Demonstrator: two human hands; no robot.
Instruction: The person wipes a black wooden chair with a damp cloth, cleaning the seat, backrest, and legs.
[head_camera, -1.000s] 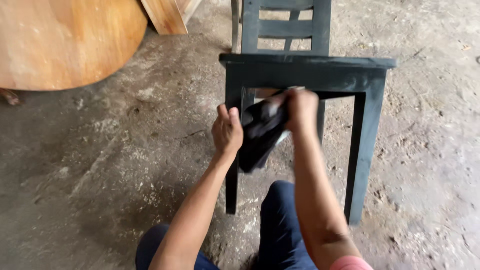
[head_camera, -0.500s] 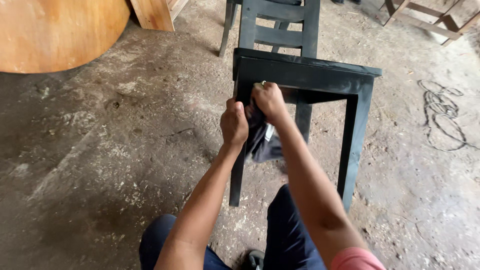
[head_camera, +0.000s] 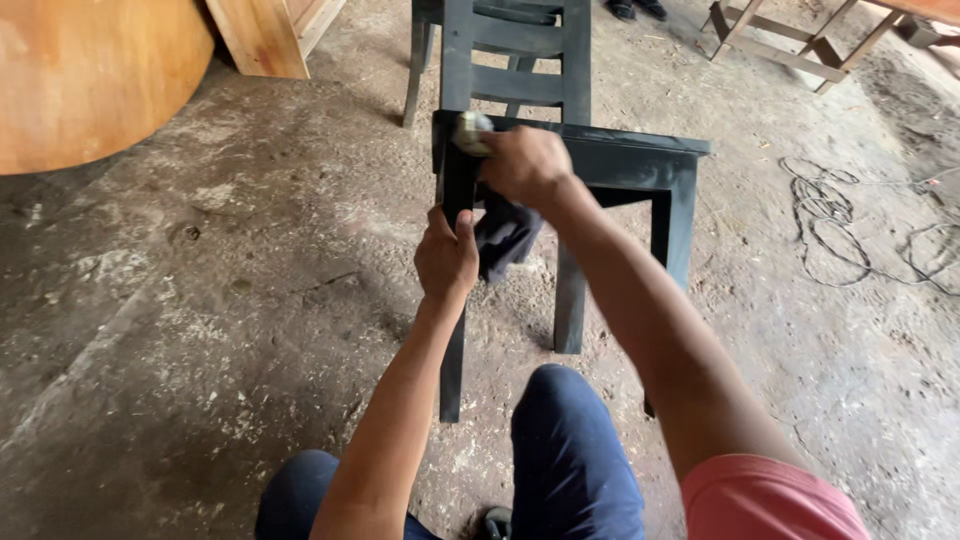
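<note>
A black wooden chair (head_camera: 620, 165) with a slatted back stands on the concrete floor in front of me. My left hand (head_camera: 446, 252) grips its near left front leg a little below the seat. My right hand (head_camera: 525, 162) is closed on a dark stained cloth (head_camera: 503, 236) and presses a pale bunched end of it against the top of that same leg, at the seat's front left corner. The rest of the cloth hangs down under the seat rail. My knees in blue trousers are below the chair.
A large round wooden tabletop (head_camera: 85, 75) leans at the upper left, with a pale wooden panel (head_camera: 268, 35) beside it. A wooden frame (head_camera: 790, 35) lies at the upper right. A tangled cord (head_camera: 850, 225) lies on the floor to the right.
My right hand has moved up the leg with the cloth, from below the seat rail to the seat's corner. My left hand has stayed on the leg. The view has tilted up slightly.
</note>
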